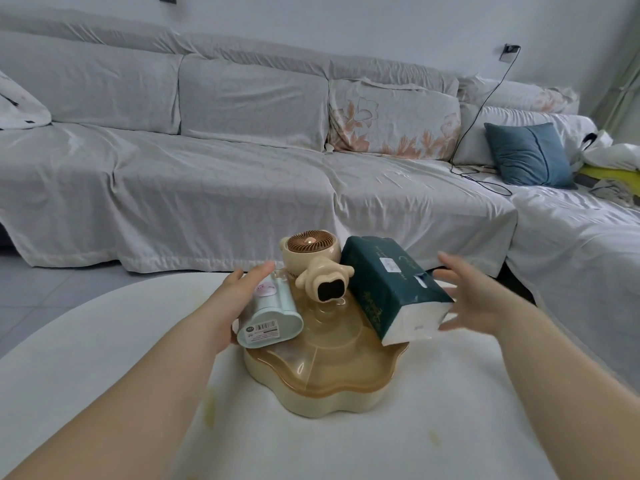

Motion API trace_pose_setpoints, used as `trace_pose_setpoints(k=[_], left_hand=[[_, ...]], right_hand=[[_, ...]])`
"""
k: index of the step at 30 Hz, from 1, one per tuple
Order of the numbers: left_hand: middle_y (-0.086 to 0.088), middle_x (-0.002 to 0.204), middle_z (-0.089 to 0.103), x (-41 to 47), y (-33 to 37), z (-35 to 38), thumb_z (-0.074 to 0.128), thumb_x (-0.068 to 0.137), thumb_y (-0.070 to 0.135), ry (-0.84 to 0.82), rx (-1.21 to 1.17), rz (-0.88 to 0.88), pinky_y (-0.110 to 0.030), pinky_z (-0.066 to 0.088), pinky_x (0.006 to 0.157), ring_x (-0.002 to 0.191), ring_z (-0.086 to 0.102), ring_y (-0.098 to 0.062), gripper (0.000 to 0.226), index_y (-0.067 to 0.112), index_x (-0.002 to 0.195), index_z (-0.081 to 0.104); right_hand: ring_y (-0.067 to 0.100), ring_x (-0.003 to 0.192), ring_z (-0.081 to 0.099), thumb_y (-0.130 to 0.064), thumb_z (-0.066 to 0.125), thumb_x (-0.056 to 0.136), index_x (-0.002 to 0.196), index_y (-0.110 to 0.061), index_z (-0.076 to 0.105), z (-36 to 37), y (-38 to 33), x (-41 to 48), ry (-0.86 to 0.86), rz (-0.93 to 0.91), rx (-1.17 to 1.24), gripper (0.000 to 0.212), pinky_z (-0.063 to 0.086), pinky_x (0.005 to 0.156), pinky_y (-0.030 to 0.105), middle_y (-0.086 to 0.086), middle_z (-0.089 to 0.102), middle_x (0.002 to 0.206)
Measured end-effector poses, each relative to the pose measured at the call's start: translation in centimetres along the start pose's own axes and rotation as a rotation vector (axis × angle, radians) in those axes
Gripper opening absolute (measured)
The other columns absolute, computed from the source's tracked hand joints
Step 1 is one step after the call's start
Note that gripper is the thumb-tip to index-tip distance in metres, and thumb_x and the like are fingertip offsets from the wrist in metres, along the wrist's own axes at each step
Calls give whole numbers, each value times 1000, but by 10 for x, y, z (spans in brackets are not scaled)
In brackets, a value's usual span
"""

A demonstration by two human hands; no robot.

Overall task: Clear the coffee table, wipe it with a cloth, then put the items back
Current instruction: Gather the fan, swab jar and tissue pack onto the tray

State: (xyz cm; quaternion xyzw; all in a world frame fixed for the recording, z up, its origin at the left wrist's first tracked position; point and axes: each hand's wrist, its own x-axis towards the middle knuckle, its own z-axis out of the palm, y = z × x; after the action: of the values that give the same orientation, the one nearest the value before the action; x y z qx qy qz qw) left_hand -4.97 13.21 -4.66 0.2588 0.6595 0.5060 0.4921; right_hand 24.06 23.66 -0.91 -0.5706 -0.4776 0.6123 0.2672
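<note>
A cream, flower-shaped tray box (322,403) with an amber lid stands on the white round coffee table (104,358). Three items are piled on its lid. A mint-green container (273,313) lies on its side at the left. A small beige fan (311,254) is tipped over at the back. A dark green tissue pack (391,282) leans at the right, overhanging the tray's edge. My left hand (235,299) rests flat against the mint container's left side. My right hand (474,296) is spread just beside the tissue pack's right end.
Yellowish stains (209,410) mark the tabletop near the tray. Behind the table runs a long grey-covered sofa (242,168) with a blue cushion (530,154) and a black cable (485,109) at the right. Grey floor tiles (52,289) show at the left.
</note>
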Motion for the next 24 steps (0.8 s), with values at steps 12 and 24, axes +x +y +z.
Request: trace_pose_setpoints(k=[12, 24], left_hand=[[-6, 150, 25, -3, 19, 5, 57, 73, 55, 245, 323, 290, -39, 27, 104, 134, 29, -26, 79, 20, 137, 29], [-9, 145, 28, -16, 3, 3, 73, 68, 21, 159, 373, 208, -34, 39, 85, 119, 44, -31, 94, 22, 142, 13]], right_hand=[[21, 92, 51, -45, 54, 81, 102, -17, 52, 33, -13, -7, 321, -241, 6, 34, 41, 78, 35, 2, 55, 102], [30, 117, 37, -25, 50, 83, 124, -12, 40, 173, -18, -46, 285, -871, -1071, 44, 31, 96, 35, 11, 42, 132]])
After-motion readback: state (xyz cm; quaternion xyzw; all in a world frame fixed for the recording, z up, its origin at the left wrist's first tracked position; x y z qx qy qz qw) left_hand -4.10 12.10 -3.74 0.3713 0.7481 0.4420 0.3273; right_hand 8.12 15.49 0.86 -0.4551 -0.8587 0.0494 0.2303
